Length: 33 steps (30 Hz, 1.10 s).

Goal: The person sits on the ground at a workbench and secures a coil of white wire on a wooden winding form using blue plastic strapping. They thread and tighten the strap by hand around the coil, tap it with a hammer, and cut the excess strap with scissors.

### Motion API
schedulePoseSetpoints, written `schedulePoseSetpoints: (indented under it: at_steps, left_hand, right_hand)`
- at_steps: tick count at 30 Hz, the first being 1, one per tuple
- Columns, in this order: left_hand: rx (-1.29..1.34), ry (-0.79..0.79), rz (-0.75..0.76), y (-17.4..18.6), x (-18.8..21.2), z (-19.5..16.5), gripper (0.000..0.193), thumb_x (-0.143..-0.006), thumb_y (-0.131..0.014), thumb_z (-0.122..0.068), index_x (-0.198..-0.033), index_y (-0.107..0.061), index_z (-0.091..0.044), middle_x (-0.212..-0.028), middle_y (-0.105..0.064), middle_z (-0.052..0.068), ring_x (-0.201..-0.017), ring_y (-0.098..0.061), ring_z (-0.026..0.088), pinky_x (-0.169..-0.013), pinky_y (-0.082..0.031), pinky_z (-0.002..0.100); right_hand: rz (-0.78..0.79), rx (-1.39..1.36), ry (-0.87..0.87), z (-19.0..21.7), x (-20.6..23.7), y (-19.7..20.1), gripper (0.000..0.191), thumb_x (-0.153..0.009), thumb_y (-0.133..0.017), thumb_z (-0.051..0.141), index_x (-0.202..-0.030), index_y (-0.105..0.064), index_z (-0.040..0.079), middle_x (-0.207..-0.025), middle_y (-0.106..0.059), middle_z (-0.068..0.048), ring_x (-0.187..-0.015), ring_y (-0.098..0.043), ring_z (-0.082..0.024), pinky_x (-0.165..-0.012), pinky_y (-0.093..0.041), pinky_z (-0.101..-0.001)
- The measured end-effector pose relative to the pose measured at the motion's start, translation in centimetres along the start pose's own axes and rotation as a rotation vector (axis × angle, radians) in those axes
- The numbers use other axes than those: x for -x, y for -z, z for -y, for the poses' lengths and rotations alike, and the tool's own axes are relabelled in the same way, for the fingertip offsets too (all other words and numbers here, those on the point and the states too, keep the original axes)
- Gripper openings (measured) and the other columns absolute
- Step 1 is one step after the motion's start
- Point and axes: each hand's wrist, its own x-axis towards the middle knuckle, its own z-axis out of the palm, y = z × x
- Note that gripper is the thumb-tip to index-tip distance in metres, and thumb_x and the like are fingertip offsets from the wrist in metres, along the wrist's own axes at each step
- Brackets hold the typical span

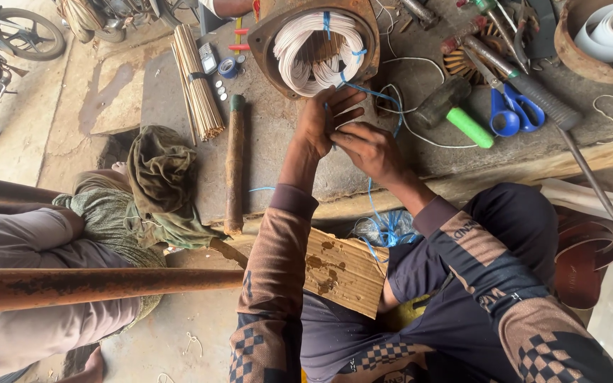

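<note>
Fingers [352, 135] pinching blue cord [372, 191], running near-vertical

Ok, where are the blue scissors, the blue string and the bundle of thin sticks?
blue scissors [516, 112]: head view, on the blue handle loops.
blue string [374, 202]: head view, on the strand hanging below the person's right hand.
bundle of thin sticks [196, 81]: head view, on the middle of the bundle.

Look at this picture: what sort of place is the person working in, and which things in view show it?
Probably a small motor-rewinding or repair workshop. A rusty motor housing packed with white wire coils sits on a worn bench before both hands. Hand tools lie around: blue scissors, a green-handled mallet. A motorcycle wheel stands nearby.
</note>
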Motion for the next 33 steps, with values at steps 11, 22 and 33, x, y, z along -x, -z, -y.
schedulePoseSetpoints:
  at_steps: [11, 22, 33]
  left_hand:
    - [-0.293, -0.186, -0.193, -1.0, -0.8, 2.3, 0.019, -0.095, -0.069, -0.015, -0.113, -0.07, -0.008, -0.107, -0.073, 0.002, -0.095, -0.067, 0.017, -0.077, -0.05, 0.032]
    - [-1.218, -1.027, -0.68, -3.0, 2.7, 3.9, 0.034, -0.08, -0.082, -0.014, -0.11, -0.067, -0.007, -0.1, -0.061, 0.009, -0.095, -0.06, 0.027, -0.082, -0.05, 0.04]
    - [-1.347, -0.972, -0.505, -0.5, 1.4, 3.0, 0.013, -0.089, -0.079, -0.02, -0.099, -0.077, -0.013, -0.094, -0.064, 0.004, -0.092, -0.064, 0.024, -0.077, -0.052, 0.039]
  right_hand:
    - [-0.401, -0.096, -0.705, -4.8, -3.4, -2.2, 0.015, -0.104, -0.067, 0.019, -0.105, -0.072, 0.005, -0.086, -0.073, -0.008, -0.072, -0.067, -0.02, -0.068, -0.052, -0.0324]
    - [-0.368, -0.322, -0.863, -4.7, -4.1, -2.1, 0.023, -0.095, -0.078, 0.021, -0.107, -0.078, 0.002, -0.086, -0.076, -0.003, -0.076, -0.065, -0.009, -0.071, -0.051, -0.027]
    - [-0.112, -0.823, -0.968, -6.9, -3.6, -1.4, 0.029, -0.104, -0.069, 0.033, -0.105, -0.075, 0.005, -0.092, -0.067, 0.004, -0.087, -0.054, -0.006, -0.079, -0.043, -0.0251]
